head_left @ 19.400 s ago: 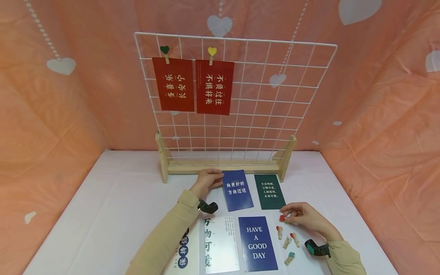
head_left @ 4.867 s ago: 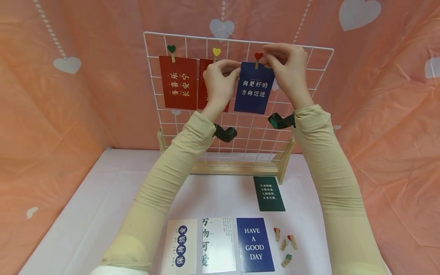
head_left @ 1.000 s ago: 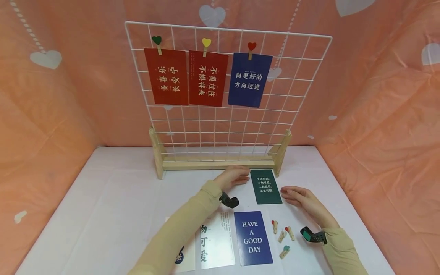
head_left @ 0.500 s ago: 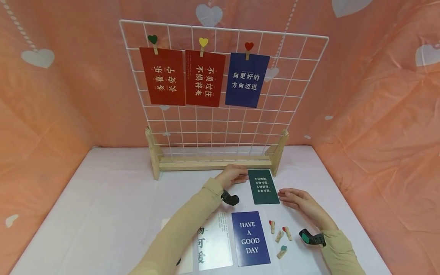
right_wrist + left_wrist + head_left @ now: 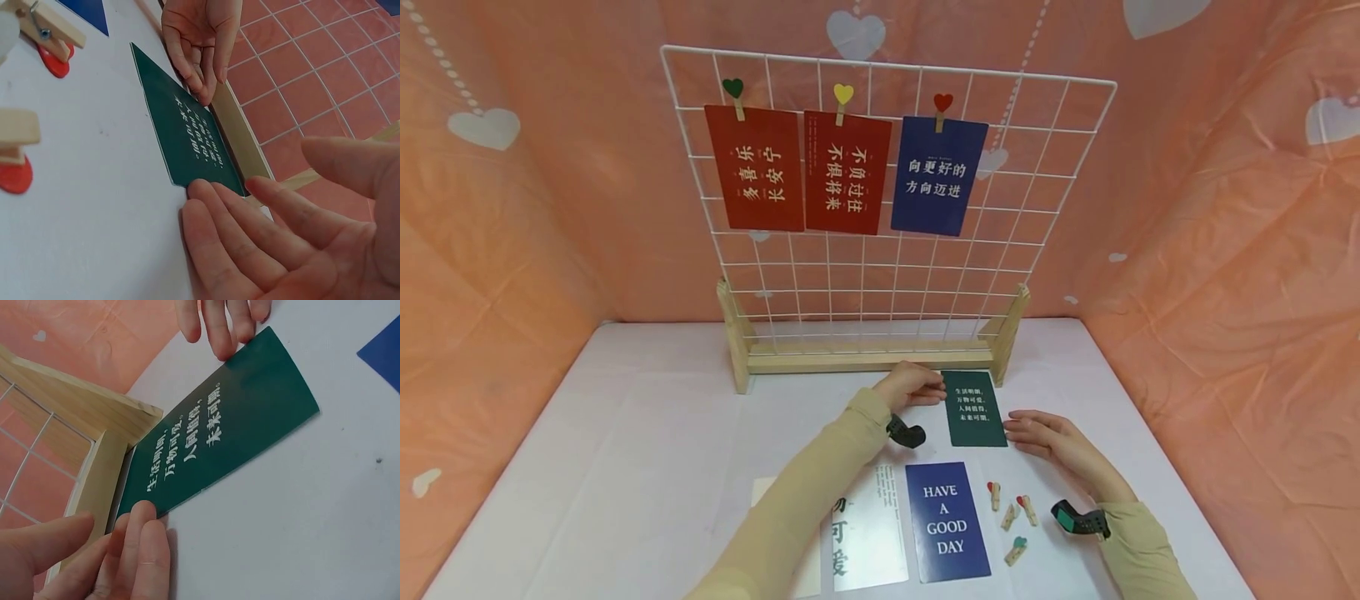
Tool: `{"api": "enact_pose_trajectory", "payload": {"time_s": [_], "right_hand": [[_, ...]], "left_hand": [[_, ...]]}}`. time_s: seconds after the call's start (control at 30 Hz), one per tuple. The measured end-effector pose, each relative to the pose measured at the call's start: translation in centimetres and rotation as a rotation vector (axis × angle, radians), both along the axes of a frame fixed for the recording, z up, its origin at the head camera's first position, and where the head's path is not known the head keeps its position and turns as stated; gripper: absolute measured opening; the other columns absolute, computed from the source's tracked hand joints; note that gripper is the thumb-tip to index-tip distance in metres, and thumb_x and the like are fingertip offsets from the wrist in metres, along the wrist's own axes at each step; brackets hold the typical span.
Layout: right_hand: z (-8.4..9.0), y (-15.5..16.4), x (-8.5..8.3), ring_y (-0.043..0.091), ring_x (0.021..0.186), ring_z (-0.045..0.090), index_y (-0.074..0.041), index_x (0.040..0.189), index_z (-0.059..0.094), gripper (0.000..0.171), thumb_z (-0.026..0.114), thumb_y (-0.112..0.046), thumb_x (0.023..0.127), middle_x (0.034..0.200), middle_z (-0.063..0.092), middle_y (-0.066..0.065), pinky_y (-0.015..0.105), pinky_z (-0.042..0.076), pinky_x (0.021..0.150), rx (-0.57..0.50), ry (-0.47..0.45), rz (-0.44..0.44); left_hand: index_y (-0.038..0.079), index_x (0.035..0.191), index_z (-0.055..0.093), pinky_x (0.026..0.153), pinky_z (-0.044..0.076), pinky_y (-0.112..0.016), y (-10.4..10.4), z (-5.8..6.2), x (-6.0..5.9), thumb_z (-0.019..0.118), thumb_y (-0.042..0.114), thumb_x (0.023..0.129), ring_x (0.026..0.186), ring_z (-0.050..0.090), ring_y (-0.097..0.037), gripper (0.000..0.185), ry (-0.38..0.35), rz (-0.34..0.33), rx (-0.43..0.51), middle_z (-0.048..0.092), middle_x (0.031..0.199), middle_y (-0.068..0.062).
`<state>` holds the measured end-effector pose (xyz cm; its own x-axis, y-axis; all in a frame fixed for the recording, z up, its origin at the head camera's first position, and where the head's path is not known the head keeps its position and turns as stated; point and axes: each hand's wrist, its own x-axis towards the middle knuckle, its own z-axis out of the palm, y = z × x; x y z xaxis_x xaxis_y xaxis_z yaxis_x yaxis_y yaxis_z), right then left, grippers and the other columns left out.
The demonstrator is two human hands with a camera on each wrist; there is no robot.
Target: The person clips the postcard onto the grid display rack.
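- Both hands now w/ fingertips at dark green rectangular card (image 5: 973, 407) edges; blue card pegged on white wire grid (image 5: 1060, 179).
- Left hand (image 5: 912, 385), right hand (image 5: 1037, 432): fingers straight, gripping nothing; card flat on table (image 5: 625, 433).

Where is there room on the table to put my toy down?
The white table is bare left of the left hand. It is crowded near the dark green card, the blue HAVE A GOOD DAY card and the wooden heart clips.
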<state>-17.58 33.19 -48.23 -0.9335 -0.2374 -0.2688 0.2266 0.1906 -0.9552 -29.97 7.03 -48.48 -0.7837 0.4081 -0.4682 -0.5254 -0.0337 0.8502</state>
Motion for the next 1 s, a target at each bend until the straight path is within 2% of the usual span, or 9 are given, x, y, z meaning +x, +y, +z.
{"api": "enact_pose_trajectory", "payload": {"time_s": [0.2, 0.4, 0.6, 0.83, 0.93, 1.0], "right_hand": [[0.0, -0.1, 0.1, 0.029, 0.117, 0.056, 0.013, 0.14, 0.032, 0.056, 0.047, -0.025, 0.103, 0.132, 0.051, 0.027, 0.034, 0.048, 0.095, 0.008, -0.027, 0.024], [0.1, -0.1, 0.2, 0.03, 0.116, 0.056, 0.017, 0.139, 0.03, 0.055, 0.045, -0.022, 0.103, 0.129, 0.053, 0.028, 0.035, 0.047, 0.096, -0.012, -0.037, 0.066], [0.0, 0.0, 0.2, 0.029, 0.115, 0.057, 0.016, 0.139, 0.031, 0.057, 0.046, -0.024, 0.103, 0.128, 0.054, 0.027, 0.035, 0.048, 0.095, -0.014, -0.048, 0.05], [0.0, 0.2, 0.1, 0.026, 0.112, 0.059, 0.014, 0.139, 0.033, 0.058, 0.047, -0.028, 0.102, 0.125, 0.058, 0.025, 0.034, 0.049, 0.093, -0.01, -0.063, 0.028], [-0.1, 0.4, 0.2, 0.026, 0.112, 0.059, 0.013, 0.14, 0.033, 0.058, 0.047, -0.028, 0.102, 0.125, 0.058, 0.023, 0.034, 0.05, 0.093, -0.012, -0.076, 0.036], [-0.1, 0.7, 0.3, 0.026, 0.113, 0.059, 0.013, 0.14, 0.032, 0.058, 0.048, -0.028, 0.102, 0.126, 0.057, 0.023, 0.034, 0.05, 0.093, -0.012, -0.07, 0.046]], "left_hand": [[-0.011, 0.11, 0.064, 0.08, 0.056, -0.033, -0.1, 0.0, 0.3, 0.061, 0.0, 0.092, 0.08, 0.07, -0.023, 0.022, -0.048, -0.01, -0.017, 0.068, 0.098, -0.023], [-0.012, 0.108, 0.064, 0.079, 0.056, -0.032, -0.1, 0.2, 0.5, 0.061, 0.0, 0.091, 0.075, 0.07, -0.021, 0.021, -0.057, -0.037, -0.044, 0.069, 0.092, -0.02], [-0.013, 0.107, 0.064, 0.079, 0.056, -0.032, -0.1, 0.1, 0.6, 0.062, 0.0, 0.091, 0.07, 0.069, -0.019, 0.021, -0.071, -0.052, -0.042, 0.067, 0.079, -0.014], [-0.012, 0.107, 0.065, 0.08, 0.056, -0.033, -0.6, 0.4, 1.0, 0.063, 0.002, 0.091, 0.071, 0.069, -0.022, 0.022, -0.097, -0.077, -0.029, 0.067, 0.08, -0.015], [-0.012, 0.106, 0.065, 0.078, 0.056, -0.032, -1.0, 0.6, 1.1, 0.063, 0.005, 0.091, 0.066, 0.067, -0.019, 0.023, -0.075, -0.099, -0.062, 0.066, 0.078, -0.014], [-0.012, 0.105, 0.065, 0.076, 0.057, -0.031, -1.2, 0.7, 1.1, 0.063, 0.006, 0.091, 0.063, 0.065, -0.016, 0.023, -0.034, -0.109, -0.097, 0.064, 0.076, -0.012]]}}
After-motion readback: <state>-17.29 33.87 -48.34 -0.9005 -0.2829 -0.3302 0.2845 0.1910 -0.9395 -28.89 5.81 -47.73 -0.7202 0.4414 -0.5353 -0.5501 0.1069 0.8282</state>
